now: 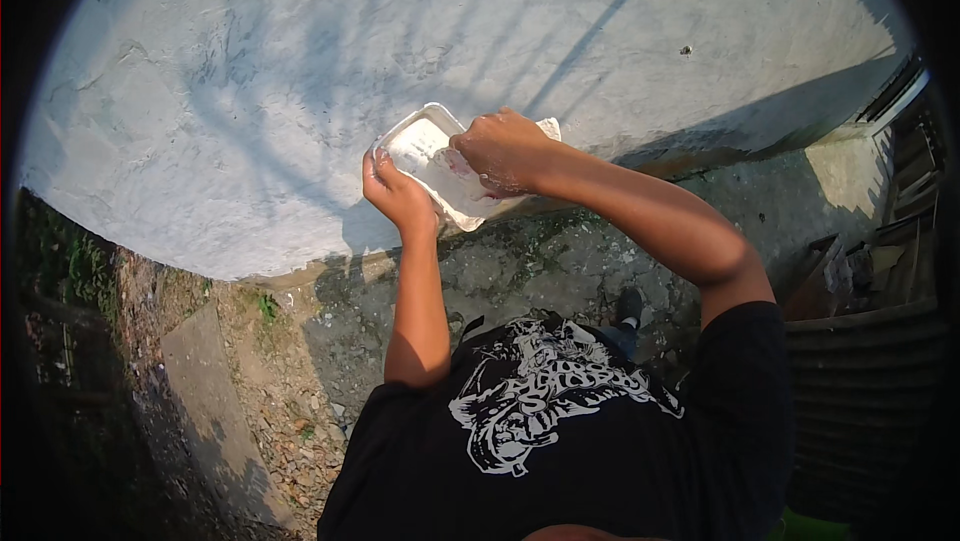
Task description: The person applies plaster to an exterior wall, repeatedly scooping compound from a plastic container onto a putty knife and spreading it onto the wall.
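1. Step in hand: judging as stirring or scooping white paste [424, 138] inside the tub [462, 218]; unable to confirm which, with the right fingertips hidden.
2. Left hand [401, 194]: gripping the tub at its left end; part-closed, with thumb over the rim and fingers mostly out of sight behind.
3. Right hand [503, 149]: curled into a fist over the tub's right part, knuckles up; cannot tell what, if anything, is inside the grip; noting a white piece [549, 128] just beyond the knuckles, cannot tell whether a tool or part of the tub.
4. Next move: judging it to call for a firm, steady left grip and a right wrist kept low over the paste, to avoid tipping or spilling.
5. Location: held up off the ground [480, 271], before the pale wall [300, 61]; cannot tell whether touching it.
6. Direction: facing open side up toward the wearer; running, along the apparent long axis, from upper left to lower right in view; hidden at the right end by the fist.
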Demonstrator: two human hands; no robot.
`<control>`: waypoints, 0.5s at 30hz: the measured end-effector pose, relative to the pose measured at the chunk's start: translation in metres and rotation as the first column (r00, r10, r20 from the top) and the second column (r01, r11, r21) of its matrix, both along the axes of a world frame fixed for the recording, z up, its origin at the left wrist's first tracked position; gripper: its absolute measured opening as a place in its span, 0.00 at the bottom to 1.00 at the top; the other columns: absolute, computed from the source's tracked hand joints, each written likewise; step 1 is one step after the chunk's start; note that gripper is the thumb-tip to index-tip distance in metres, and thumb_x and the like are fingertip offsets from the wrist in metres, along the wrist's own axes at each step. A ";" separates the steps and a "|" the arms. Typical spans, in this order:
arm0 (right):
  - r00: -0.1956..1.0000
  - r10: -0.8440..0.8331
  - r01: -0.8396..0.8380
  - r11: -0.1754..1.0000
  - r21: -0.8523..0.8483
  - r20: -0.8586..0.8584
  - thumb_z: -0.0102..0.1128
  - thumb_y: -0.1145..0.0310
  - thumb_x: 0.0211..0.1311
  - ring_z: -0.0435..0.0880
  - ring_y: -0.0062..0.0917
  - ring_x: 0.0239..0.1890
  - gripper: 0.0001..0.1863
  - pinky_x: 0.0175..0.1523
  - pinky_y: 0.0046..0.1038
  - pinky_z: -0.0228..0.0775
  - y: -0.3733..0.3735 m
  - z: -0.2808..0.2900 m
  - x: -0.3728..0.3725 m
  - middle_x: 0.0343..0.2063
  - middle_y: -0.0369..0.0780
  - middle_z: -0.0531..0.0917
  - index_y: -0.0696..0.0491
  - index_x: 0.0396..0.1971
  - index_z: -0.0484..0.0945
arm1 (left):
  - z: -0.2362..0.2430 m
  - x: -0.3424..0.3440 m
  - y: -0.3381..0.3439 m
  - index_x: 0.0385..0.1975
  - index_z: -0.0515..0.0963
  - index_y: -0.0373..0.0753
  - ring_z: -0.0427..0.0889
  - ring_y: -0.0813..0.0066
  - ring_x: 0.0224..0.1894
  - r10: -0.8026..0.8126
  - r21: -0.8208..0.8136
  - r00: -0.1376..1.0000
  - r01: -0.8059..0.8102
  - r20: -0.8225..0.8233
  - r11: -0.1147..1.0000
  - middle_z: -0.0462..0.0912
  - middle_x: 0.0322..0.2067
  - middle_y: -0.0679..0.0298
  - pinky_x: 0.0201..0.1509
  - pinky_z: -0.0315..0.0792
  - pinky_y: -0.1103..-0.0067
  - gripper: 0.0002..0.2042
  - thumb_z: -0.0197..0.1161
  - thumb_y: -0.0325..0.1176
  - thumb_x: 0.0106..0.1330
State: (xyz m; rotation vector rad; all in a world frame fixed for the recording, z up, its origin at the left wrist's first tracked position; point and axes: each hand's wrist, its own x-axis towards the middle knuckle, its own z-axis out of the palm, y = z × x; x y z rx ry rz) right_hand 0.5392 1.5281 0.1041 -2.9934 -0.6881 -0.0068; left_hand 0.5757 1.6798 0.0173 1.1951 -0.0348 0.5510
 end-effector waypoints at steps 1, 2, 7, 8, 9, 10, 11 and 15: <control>1.000 -0.001 0.001 1.000 0.000 0.000 0.70 0.73 0.40 0.85 0.42 0.35 0.17 0.44 0.40 0.74 0.000 -0.001 0.000 0.28 0.47 0.85 0.55 0.35 0.81 | -0.002 0.001 0.002 0.42 0.75 0.27 0.74 0.75 0.35 -0.001 0.000 1.000 0.001 0.000 1.000 0.79 0.32 0.61 0.41 0.69 0.77 0.14 0.45 0.31 0.73; 1.000 -0.015 0.016 1.000 0.017 -0.022 0.68 0.74 0.40 0.85 0.43 0.34 0.15 0.42 0.41 0.75 -0.002 -0.002 0.000 0.28 0.48 0.85 0.56 0.34 0.81 | -0.005 0.002 0.004 0.41 0.74 0.28 0.75 0.74 0.37 -0.013 0.023 1.000 0.014 -0.014 1.000 0.78 0.34 0.61 0.43 0.69 0.77 0.14 0.44 0.32 0.73; 0.999 -0.034 0.033 0.991 0.132 0.009 0.65 0.72 0.43 0.87 0.45 0.32 0.06 0.36 0.40 0.79 -0.009 -0.010 -0.002 0.25 0.51 0.84 0.58 0.23 0.83 | -0.005 -0.003 -0.002 0.40 0.74 0.30 0.76 0.73 0.37 -0.054 0.008 0.998 0.054 -0.026 0.998 0.78 0.34 0.61 0.43 0.70 0.76 0.13 0.43 0.33 0.73; 0.996 -0.087 0.090 0.986 0.140 -0.027 0.64 0.72 0.45 0.86 0.46 0.33 0.07 0.38 0.41 0.79 -0.007 -0.007 -0.004 0.26 0.52 0.84 0.60 0.25 0.83 | -0.008 -0.001 -0.003 0.40 0.74 0.29 0.76 0.73 0.37 0.000 0.064 1.000 0.001 -0.013 0.998 0.78 0.34 0.60 0.43 0.70 0.76 0.14 0.43 0.32 0.73; 0.988 -0.139 0.147 0.978 0.146 -0.063 0.64 0.71 0.46 0.86 0.47 0.34 0.09 0.39 0.42 0.79 -0.005 -0.005 -0.006 0.27 0.53 0.84 0.61 0.26 0.82 | -0.011 -0.001 -0.005 0.40 0.73 0.29 0.76 0.73 0.37 0.053 0.119 0.999 -0.053 0.004 0.991 0.78 0.35 0.60 0.43 0.71 0.76 0.14 0.43 0.32 0.73; 0.989 -0.137 0.144 0.978 0.148 -0.061 0.64 0.71 0.46 0.86 0.47 0.34 0.09 0.39 0.42 0.79 -0.003 -0.003 -0.007 0.27 0.53 0.84 0.61 0.26 0.82 | -0.013 0.000 -0.005 0.40 0.73 0.29 0.76 0.73 0.37 0.055 0.121 0.998 -0.056 0.006 0.991 0.78 0.35 0.60 0.43 0.71 0.76 0.14 0.43 0.32 0.73; 0.979 -0.163 0.181 0.970 0.161 -0.118 0.61 0.73 0.47 0.85 0.49 0.35 0.09 0.41 0.42 0.78 -0.002 -0.001 -0.008 0.29 0.55 0.84 0.62 0.29 0.81 | -0.015 0.000 -0.004 0.42 0.73 0.28 0.76 0.72 0.38 0.070 0.092 0.997 -0.071 0.020 0.993 0.78 0.36 0.59 0.44 0.71 0.76 0.14 0.42 0.32 0.74; 0.956 -0.256 0.286 0.919 0.272 -0.139 0.58 0.73 0.52 0.84 0.51 0.39 0.11 0.45 0.43 0.77 -0.005 -0.018 -0.009 0.31 0.58 0.83 0.65 0.32 0.79 | -0.022 0.002 -0.001 0.47 0.70 0.26 0.76 0.71 0.41 0.139 0.060 0.990 -0.139 0.009 0.988 0.77 0.39 0.56 0.46 0.71 0.75 0.15 0.42 0.33 0.75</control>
